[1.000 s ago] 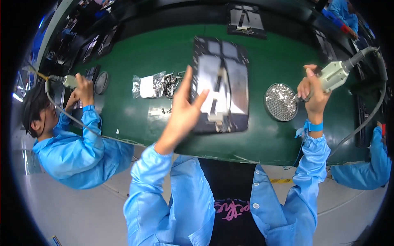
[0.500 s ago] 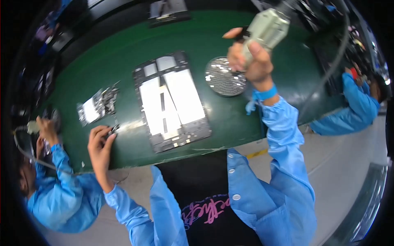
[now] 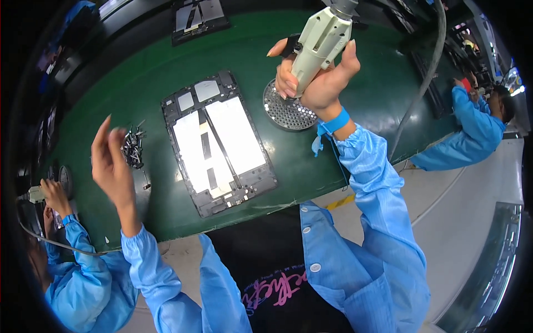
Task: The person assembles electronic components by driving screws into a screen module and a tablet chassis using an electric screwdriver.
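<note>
My right hand (image 3: 325, 86) is wrapped round a pale grey-green electric screwdriver (image 3: 322, 41) with a cable at its top end. Its lower tip is hidden behind my fingers. Below it sits a round metal dish (image 3: 288, 115) with a dimpled surface and shiny bits on it. My left hand (image 3: 112, 166) is raised with fingers stretched and nothing visible in them, beside a pile of small dark and silver parts (image 3: 134, 147). One loose small part (image 3: 146, 181) lies just right of that hand. Between both hands lies an opened tablet (image 3: 227, 197) with white battery panels.
Another opened tablet (image 3: 200, 19) lies at the far edge of the green table (image 3: 311, 172). A grey cable (image 3: 430, 77) hangs at the right. Co-workers in blue smocks sit at left (image 3: 91, 283) and right (image 3: 461, 139), the left one holding a similar tool (image 3: 36, 194).
My left hand has moved up and left off the loose small part, its fingers straightening; the clear bag there is now out of sight. My right hand has shifted left with the screwdriver.
</note>
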Demonstrator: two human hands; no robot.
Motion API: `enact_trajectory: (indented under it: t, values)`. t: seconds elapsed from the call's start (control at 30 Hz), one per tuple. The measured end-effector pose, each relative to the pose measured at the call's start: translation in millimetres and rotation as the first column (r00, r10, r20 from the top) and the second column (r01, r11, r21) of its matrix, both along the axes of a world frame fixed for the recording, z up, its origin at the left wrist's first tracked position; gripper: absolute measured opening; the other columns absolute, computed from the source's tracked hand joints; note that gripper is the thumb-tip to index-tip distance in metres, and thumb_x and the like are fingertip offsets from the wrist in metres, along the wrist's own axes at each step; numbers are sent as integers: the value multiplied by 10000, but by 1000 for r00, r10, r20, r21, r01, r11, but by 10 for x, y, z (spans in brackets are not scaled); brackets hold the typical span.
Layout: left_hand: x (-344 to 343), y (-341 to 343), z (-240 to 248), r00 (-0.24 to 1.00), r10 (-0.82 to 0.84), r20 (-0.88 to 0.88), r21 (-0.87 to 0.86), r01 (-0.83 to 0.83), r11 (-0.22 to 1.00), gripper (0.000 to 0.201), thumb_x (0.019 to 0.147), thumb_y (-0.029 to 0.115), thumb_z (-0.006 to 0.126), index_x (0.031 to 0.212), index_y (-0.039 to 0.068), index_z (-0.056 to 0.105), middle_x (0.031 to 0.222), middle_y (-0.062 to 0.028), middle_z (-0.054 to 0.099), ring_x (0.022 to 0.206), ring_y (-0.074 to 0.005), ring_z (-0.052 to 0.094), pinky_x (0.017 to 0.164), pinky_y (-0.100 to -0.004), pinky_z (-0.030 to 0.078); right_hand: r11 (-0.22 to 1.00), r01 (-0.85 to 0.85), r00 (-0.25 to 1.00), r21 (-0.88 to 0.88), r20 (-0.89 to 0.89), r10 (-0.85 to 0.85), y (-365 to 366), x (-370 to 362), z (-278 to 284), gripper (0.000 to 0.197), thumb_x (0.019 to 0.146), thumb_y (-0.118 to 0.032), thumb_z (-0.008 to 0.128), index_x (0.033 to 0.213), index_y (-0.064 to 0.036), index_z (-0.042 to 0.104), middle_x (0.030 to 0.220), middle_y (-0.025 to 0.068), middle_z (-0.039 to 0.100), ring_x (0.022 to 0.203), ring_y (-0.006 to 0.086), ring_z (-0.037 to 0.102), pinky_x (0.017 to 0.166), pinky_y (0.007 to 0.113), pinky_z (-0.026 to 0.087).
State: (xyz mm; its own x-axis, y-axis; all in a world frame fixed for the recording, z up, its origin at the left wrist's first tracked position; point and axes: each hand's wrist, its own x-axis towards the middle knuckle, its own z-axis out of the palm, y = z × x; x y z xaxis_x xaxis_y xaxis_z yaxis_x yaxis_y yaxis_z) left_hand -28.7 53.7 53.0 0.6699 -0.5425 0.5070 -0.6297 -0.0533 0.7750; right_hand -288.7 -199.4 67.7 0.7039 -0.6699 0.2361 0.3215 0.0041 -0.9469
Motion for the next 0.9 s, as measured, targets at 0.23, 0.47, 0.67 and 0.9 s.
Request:
enact_trajectory:
  t: [0.23,0.47,0.67,0.9]
  values:
    - [222,-640,-260,940,-173,-294,4,182,983,284,1005,195,591,1174,-24,656,1022,-122,719,980,-162,674,919,-274,504,993,90,996,-83,32,-87,154,143,-17,386,940,-306,544,941,79,569,494,16,419,389,119,413,403,295,403]
    - [204,-586,-420,937,-159,-311,-37,155,987,300,1025,207,553,1227,0,635,988,-80,685,928,-138,655,899,-273,513,990,138,987,-9,86,-137,98,165,-75,186,922,-138,566,912,48,574,482,8,375,366,114,365,388,307,375]
    - [145,-566,-443,943,-167,-289,-37,163,986,286,1015,172,567,1238,5,633,1010,-96,694,941,-145,662,899,-273,523,990,137,989,-26,59,-136,94,185,-92,225,923,-168,555,958,53,575,482,4,362,376,113,362,394,309,375]
    - [174,-574,-440,945,-155,-290,-33,152,988,287,1003,161,585,1242,8,631,1065,-125,702,974,-160,670,919,-284,526,993,108,993,-39,45,-106,69,211,-150,241,929,-182,542,974,55,548,489,6,356,379,115,352,405,314,371]
